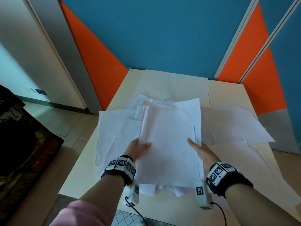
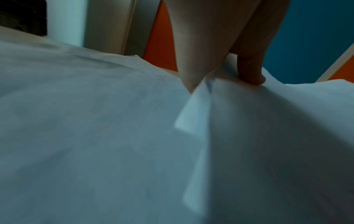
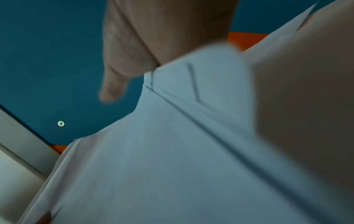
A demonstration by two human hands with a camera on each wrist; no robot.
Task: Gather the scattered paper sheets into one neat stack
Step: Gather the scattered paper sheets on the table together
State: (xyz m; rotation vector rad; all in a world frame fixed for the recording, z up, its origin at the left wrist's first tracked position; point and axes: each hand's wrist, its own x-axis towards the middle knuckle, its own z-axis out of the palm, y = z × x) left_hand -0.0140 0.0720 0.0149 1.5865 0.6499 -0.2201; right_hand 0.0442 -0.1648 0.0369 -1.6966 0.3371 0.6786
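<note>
A: A blue and orange panelled wall stands behind the pale rectangular table, with a tiled floor off to the left.

B: And the paper?

A: A bundle of white paper sheets is held above the table's middle, its edges uneven. The left hand pinches the bundle's left edge, thumb on top. The right hand pinches the right edge the same way.

B: Anything left on the table?

A: Yes, loose white sheets lie fanned out under and to the left of the bundle, and more loose sheets spread to the right, some hanging past the table's edge.

B: Do the wrist views add anything?

A: Blurred paper and fingers, little else.
</note>
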